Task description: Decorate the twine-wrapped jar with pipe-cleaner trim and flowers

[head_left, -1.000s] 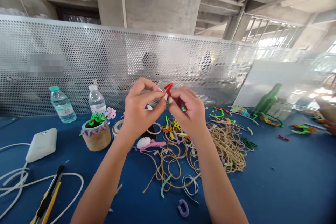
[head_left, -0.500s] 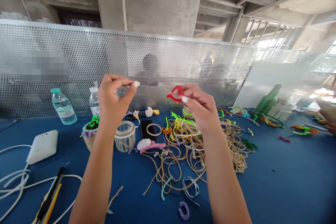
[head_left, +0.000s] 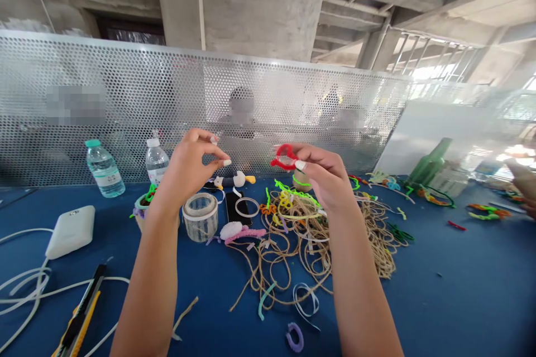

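Raised above the table, my right hand [head_left: 324, 172] pinches a red pipe cleaner [head_left: 285, 156] bent into a small open loop with a twisted end. The loop points left, toward my other hand. Across a gap to the left, my left hand [head_left: 195, 164] is raised with its thumb and index fingertip together and another finger lifted apart. Anything between those tips is too small to make out. Beneath my right hand lies a tangled heap of brown twine [head_left: 310, 234] mixed with yellow, green and orange pipe cleaner pieces.
Left stand water bottles [head_left: 105, 170], a white power bank [head_left: 71, 231] with a cable, and a utility knife [head_left: 86, 312]. A clear cup [head_left: 201, 220], a phone [head_left: 232, 203] and a pink-and-white fuzzy piece [head_left: 238, 232] lie centrally. A green bottle [head_left: 429, 164] stands right; a perforated screen [head_left: 268, 100] closes the back.
My left hand has moved down and to the right, with one finger now lifted from the pinch. My right hand, holding the red pipe cleaner, has shifted slightly right and down in view.
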The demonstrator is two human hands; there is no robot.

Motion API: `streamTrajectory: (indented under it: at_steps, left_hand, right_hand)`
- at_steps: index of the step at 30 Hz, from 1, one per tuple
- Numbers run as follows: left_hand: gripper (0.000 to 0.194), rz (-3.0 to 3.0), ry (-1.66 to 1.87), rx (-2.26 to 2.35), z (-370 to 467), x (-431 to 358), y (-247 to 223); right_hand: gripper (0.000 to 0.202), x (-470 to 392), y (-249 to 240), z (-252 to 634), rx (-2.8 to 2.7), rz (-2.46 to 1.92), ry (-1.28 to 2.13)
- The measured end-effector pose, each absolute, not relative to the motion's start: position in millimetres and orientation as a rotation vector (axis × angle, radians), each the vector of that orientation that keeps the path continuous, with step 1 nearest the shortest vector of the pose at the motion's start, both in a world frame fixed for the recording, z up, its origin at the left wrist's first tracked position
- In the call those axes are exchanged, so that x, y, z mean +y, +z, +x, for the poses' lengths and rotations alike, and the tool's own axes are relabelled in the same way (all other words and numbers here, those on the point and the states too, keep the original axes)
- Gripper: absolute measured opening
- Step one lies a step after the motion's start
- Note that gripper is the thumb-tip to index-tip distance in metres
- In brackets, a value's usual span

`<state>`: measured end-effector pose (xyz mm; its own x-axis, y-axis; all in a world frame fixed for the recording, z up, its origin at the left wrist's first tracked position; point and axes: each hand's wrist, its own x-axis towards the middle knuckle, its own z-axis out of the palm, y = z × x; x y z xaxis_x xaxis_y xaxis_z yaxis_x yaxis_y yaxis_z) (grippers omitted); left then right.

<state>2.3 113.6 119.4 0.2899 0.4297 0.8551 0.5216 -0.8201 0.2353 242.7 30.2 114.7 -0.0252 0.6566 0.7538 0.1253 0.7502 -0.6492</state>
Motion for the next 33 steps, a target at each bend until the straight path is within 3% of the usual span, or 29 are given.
streamTrajectory:
  at_steps: [5, 9, 15, 22, 28, 33]
  left_hand:
    - [0.012, -2.697, -1.931, -0.696, 13.9, 89.6, 131.7]
    - [0.038, -2.956, -1.955, -0.402, 23.7, 76.6, 133.1]
    - [0.036, -2.906, -1.767, -0.194, 45.3, 68.5, 126.3]
    - [0.035, -2.732, -2.035, -0.033, 50.9, 71.6, 125.6]
    - [0.054, -2.863, -1.988, -0.044, 41.4, 72.4, 126.8]
    - [0.045, -2.910, -2.052, -0.184, 46.0, 71.2, 123.2]
  right_hand:
    - [0.010, 27.5, 115.1, 243.2, -1.573, -0.687, 0.475]
    - [0.012, 26.3, 117.1, 242.3, -1.654, -0.716, 0.461]
    - [0.014, 27.2, 119.6, 237.6, -1.718, -0.708, 0.527]
    - [0.014, 31.1, 116.2, 236.3, -1.669, -0.680, 0.451]
    - [0.009, 31.7, 116.4, 234.3, -1.592, -0.668, 0.344]
    - [0.011, 30.0, 117.5, 231.8, -1.566, -0.643, 0.364]
